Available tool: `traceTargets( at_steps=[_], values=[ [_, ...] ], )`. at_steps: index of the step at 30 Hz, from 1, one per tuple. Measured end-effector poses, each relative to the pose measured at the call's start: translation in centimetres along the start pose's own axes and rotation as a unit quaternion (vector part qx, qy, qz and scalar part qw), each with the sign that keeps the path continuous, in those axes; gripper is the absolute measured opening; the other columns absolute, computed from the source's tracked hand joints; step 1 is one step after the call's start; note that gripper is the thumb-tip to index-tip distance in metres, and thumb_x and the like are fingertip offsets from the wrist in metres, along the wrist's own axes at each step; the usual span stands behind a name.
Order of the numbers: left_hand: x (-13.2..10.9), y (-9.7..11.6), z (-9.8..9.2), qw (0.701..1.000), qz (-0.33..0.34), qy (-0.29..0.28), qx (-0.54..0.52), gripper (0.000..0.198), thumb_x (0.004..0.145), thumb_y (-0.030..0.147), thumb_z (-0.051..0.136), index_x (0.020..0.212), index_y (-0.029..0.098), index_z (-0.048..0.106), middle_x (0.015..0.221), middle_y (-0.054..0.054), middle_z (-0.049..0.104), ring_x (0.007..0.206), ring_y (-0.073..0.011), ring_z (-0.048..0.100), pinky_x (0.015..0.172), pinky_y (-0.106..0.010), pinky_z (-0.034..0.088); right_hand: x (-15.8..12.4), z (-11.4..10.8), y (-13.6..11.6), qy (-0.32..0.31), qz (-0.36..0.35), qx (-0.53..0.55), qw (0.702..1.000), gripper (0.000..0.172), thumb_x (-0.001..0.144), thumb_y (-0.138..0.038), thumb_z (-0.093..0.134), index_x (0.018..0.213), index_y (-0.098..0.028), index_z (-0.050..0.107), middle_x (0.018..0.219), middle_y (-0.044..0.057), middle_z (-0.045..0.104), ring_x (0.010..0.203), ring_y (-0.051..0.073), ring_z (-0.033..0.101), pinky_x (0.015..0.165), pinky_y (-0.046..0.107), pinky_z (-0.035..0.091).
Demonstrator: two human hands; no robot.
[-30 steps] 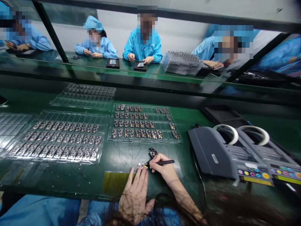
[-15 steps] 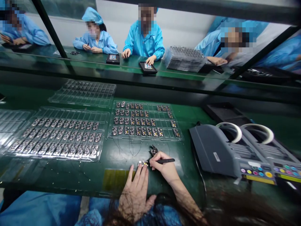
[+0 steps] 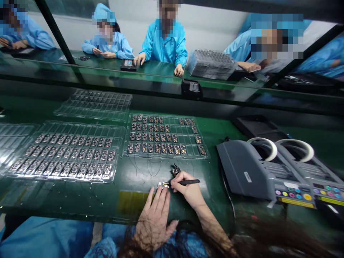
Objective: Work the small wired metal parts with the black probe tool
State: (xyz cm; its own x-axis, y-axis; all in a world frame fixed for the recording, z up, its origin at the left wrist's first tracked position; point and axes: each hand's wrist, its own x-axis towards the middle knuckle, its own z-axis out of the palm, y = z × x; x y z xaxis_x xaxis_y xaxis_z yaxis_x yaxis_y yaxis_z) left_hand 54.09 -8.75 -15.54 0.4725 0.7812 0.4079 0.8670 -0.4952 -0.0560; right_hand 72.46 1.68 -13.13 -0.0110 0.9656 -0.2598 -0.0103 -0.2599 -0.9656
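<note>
My left hand [image 3: 156, 215] lies flat on the green bench, fingers stretched out. Its fingertips rest against a small circuit board [image 3: 162, 185] with a yellow patch on it. In my right hand [image 3: 186, 190] is a pair of black tweezers [image 3: 190, 182], pinched like a pen, with the tips hidden behind the fingers at the board's right end. A small bundle of dark parts [image 3: 175, 170] sits just beyond the right hand. Farther out, a clear tray [image 3: 174, 139] holds rows of similar boards, some of them with yellow patches.
Another clear tray [image 3: 80, 125] with rows of boards is at left, near a third clear tray [image 3: 94, 104]. Grey tape dispensers [image 3: 244, 172] with white rolls stand at right, before a black tray [image 3: 259, 127]. An amber sheet [image 3: 131, 203] lies by my left hand. Co-workers sit opposite.
My hands stay almost still at the board. Across the bench, a co-worker's black tray has moved right and toward me, and that person's hand has let go of it.
</note>
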Motion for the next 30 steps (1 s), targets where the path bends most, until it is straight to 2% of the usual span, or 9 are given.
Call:
traceTargets(
  at_steps=[4, 7, 14, 16, 21, 27, 30],
  values=[
    [-0.1, 0.1, 0.0, 1.0, -0.007, -0.006, -0.001, 0.094, 0.11, 0.065, 0.037, 0.18, 0.005, 0.023, 0.175, -0.013, 0.056, 0.164, -0.0278, 0.055, 0.132, -0.051, 0.048, -0.1, 0.1, -0.5, 0.001, 0.004, 0.0, 1.0, 0.039, 0.066, -0.047, 0.096, 0.066, -0.024, 0.064, 0.064, 0.0, 0.075, 0.05, 0.016, 0.065, 0.056, 0.03, 0.053],
    [-0.1, 0.2, 0.1, 1.0, -0.004, -0.008, -0.004, 0.095, 0.11, 0.066, 0.037, 0.18, 0.004, 0.021, 0.175, -0.014, 0.055, 0.164, -0.0281, 0.056, 0.131, -0.051, 0.049, -0.2, 0.4, -1.5, -0.001, 0.009, -0.007, 1.0, 0.039, 0.064, -0.046, 0.096, 0.064, -0.024, 0.064, 0.062, 0.0, 0.075, 0.05, 0.016, 0.064, 0.057, 0.03, 0.052],
    [-0.5, 0.6, 0.6, 0.999, -0.026, -0.012, -0.025, 0.086, 0.11, 0.068, 0.04, 0.174, 0.012, 0.043, 0.178, -0.009, 0.054, 0.175, -0.0269, 0.039, 0.143, -0.052, 0.031, -0.4, 0.7, -2.9, 0.004, 0.023, -0.025, 0.999, 0.038, 0.061, -0.046, 0.095, 0.06, -0.024, 0.064, 0.061, 0.001, 0.074, 0.05, 0.016, 0.062, 0.058, 0.031, 0.049],
    [-0.4, 0.5, 0.4, 0.999, -0.024, -0.005, -0.023, 0.083, 0.109, 0.069, 0.041, 0.17, 0.013, 0.052, 0.175, -0.009, 0.058, 0.173, -0.0265, 0.043, 0.141, -0.052, 0.034, -0.4, 0.7, -3.1, 0.004, 0.028, -0.027, 0.999, 0.038, 0.06, -0.046, 0.094, 0.06, -0.024, 0.064, 0.06, 0.0, 0.073, 0.05, 0.016, 0.062, 0.059, 0.031, 0.048],
    [0.7, -0.1, -0.7, 1.0, -0.01, -0.003, -0.009, 0.075, 0.109, 0.07, 0.04, 0.15, 0.017, 0.073, 0.164, -0.009, 0.071, 0.152, -0.026, 0.066, 0.124, -0.05, 0.053, -0.4, 0.8, -3.0, 0.007, 0.027, -0.035, 0.999, 0.035, 0.06, -0.046, 0.092, 0.059, -0.025, 0.064, 0.06, 0.001, 0.074, 0.052, 0.017, 0.061, 0.061, 0.033, 0.047],
    [0.7, 0.0, -0.6, 0.999, -0.017, -0.038, -0.024, 0.074, 0.108, 0.072, 0.04, 0.151, 0.021, 0.073, 0.165, -0.008, 0.069, 0.151, -0.026, 0.068, 0.123, -0.053, 0.059, -0.2, 0.7, -2.4, -0.001, 0.013, -0.049, 0.999, 0.037, 0.062, -0.048, 0.092, 0.061, -0.026, 0.063, 0.061, -0.001, 0.072, 0.054, 0.018, 0.06, 0.062, 0.034, 0.047],
    [0.5, 0.2, 0.0, 0.997, -0.03, -0.056, -0.033, 0.067, 0.106, 0.062, 0.047, 0.155, 0.023, 0.07, 0.169, -0.007, 0.065, 0.155, -0.0272, 0.066, 0.128, -0.054, 0.056, -0.2, 0.6, -1.8, 0.002, -0.015, -0.06, 0.998, 0.035, 0.064, -0.047, 0.09, 0.061, -0.026, 0.063, 0.065, 0.0, 0.073, 0.058, 0.018, 0.061, 0.063, 0.034, 0.049]
  ],
)
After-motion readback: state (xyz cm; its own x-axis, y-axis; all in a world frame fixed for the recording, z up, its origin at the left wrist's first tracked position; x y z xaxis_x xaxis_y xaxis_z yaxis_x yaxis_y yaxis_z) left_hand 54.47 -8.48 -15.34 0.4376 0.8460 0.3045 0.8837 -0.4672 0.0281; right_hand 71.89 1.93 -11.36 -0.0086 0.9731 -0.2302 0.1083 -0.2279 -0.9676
